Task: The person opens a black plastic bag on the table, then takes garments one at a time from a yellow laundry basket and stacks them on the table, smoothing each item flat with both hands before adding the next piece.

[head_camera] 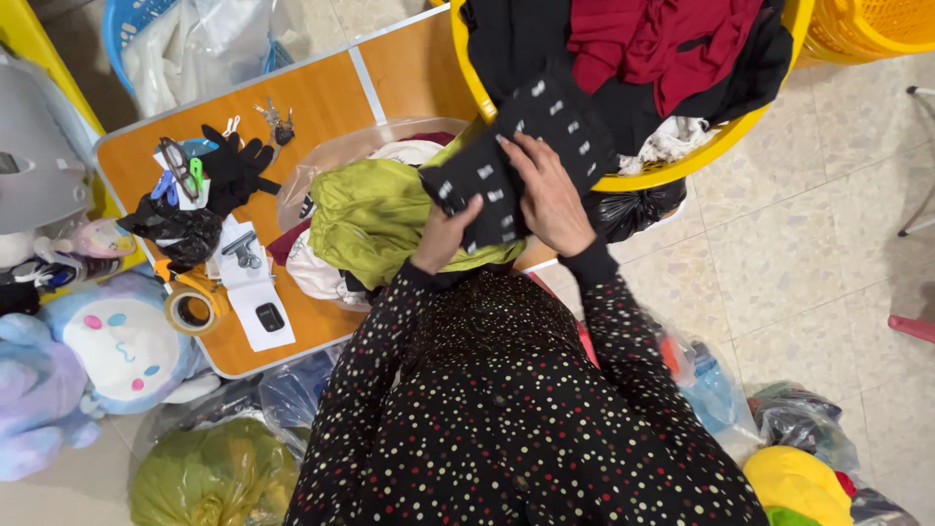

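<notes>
Both hands hold a black garment (516, 161) with small white marks, at twelve o'clock from the body, over the tabletop (321, 97). The left hand (443, 234) pinches its lower edge; the right hand (550, 195) lies flat on it, fingers spread. It looks like folding or smoothing; a next move would need a firm grip on both edges. The yellow basket (682, 166) at one o'clock holds black, red and white clothes; a green cloth (375, 214) lies underneath
</notes>
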`<action>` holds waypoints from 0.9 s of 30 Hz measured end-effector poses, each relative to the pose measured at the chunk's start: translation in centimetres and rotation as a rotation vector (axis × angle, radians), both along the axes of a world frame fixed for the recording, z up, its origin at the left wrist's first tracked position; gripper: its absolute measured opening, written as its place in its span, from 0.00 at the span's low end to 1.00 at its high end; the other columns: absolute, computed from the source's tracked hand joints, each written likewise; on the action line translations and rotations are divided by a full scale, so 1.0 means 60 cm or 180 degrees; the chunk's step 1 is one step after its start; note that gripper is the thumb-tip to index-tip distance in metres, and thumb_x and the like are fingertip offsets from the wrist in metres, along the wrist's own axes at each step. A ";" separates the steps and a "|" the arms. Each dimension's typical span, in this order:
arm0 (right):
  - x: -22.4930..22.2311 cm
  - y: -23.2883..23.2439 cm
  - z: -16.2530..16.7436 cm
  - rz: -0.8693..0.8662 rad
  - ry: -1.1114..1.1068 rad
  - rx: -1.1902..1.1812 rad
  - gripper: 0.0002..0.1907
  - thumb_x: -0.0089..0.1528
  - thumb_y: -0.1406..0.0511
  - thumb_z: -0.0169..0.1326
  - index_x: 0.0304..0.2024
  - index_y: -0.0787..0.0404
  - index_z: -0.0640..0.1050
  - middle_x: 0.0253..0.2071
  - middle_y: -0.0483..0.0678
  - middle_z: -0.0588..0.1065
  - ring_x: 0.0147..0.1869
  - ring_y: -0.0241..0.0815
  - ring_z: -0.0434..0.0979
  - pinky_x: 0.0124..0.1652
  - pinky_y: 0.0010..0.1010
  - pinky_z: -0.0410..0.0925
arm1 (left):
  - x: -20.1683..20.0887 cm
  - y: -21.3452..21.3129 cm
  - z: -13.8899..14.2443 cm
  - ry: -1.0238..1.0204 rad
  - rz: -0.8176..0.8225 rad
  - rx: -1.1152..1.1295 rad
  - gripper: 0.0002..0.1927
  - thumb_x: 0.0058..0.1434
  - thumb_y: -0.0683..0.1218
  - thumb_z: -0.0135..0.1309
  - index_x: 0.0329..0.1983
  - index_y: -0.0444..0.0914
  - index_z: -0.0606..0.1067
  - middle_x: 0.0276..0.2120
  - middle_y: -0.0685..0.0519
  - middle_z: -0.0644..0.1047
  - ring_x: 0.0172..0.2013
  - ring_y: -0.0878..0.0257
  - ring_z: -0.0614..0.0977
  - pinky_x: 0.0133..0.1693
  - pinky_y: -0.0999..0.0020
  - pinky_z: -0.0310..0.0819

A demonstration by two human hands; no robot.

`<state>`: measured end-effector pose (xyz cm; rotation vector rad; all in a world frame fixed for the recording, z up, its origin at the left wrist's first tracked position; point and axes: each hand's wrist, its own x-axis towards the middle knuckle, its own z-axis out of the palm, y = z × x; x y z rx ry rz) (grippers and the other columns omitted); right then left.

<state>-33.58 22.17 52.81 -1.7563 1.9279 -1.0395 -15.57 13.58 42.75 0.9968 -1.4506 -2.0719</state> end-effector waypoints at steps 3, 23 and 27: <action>-0.019 0.008 -0.050 0.0411 0.0631 0.0157 0.42 0.40 0.75 0.56 0.61 0.71 0.73 0.62 0.67 0.69 0.70 0.69 0.63 0.64 0.52 0.57 | 0.059 0.014 0.013 -0.0474 -0.0952 -0.0815 0.21 0.66 0.49 0.59 0.56 0.30 0.75 0.49 0.43 0.81 0.49 0.56 0.80 0.54 0.62 0.72; 0.113 -0.045 -0.236 0.1395 0.1343 0.2608 0.45 0.57 0.56 0.62 0.72 0.49 0.55 0.75 0.58 0.52 0.75 0.65 0.54 0.62 0.60 0.57 | 0.198 -0.023 -0.064 -0.3322 -0.0287 -0.2726 0.48 0.60 0.55 0.61 0.79 0.45 0.51 0.76 0.41 0.48 0.73 0.38 0.50 0.63 0.29 0.51; 0.089 -0.023 -0.212 0.1235 0.0712 0.2069 0.32 0.63 0.58 0.58 0.68 0.55 0.65 0.64 0.57 0.69 0.59 0.60 0.73 0.53 0.49 0.69 | 0.190 -0.013 -0.068 -0.3596 -0.1404 -0.2673 0.49 0.55 0.60 0.61 0.77 0.53 0.51 0.78 0.48 0.46 0.76 0.42 0.44 0.61 0.22 0.46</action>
